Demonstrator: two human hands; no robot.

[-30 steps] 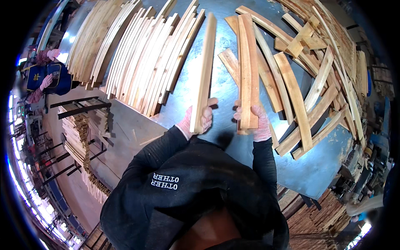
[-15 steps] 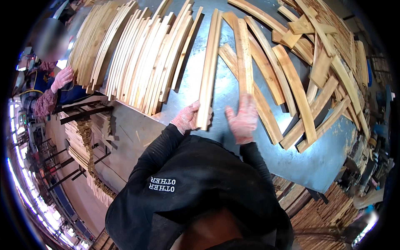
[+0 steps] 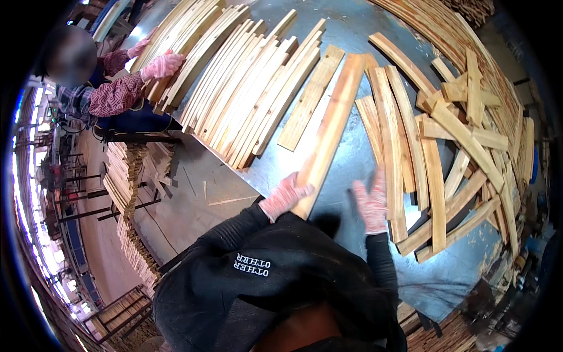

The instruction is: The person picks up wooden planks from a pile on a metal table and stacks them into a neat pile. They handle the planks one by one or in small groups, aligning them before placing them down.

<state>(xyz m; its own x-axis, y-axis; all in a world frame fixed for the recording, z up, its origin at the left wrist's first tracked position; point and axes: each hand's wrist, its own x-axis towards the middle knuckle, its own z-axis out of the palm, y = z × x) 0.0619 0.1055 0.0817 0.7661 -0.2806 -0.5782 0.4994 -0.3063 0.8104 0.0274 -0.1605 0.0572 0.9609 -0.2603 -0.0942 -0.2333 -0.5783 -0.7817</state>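
Observation:
My left hand (image 3: 286, 196), in a pink-and-white knit glove, is closed on the near end of a long wooden board (image 3: 333, 126). The board slants away over the metal table, its broad face showing. My right hand (image 3: 372, 204), gloved alike, is open, thumb and fingers apart, with nothing in it. It hovers just left of the near end of another wooden board (image 3: 388, 141) among the loose ones. A shorter flat board (image 3: 311, 98) lies left of the held one. Farther left stands a row of boards (image 3: 246, 88) packed side by side.
A jumbled heap of boards (image 3: 463, 132) covers the table's right side. At upper left, a co-worker's gloved hands (image 3: 161, 66) rest on more boards. Stacked wood (image 3: 122, 193) sits on a dark rack left of the metal table (image 3: 437, 287).
The board in my left hand now shows its broad face instead of a narrow edge. My right hand remains open. The view has shifted, and the co-worker's hands have moved onto the boards.

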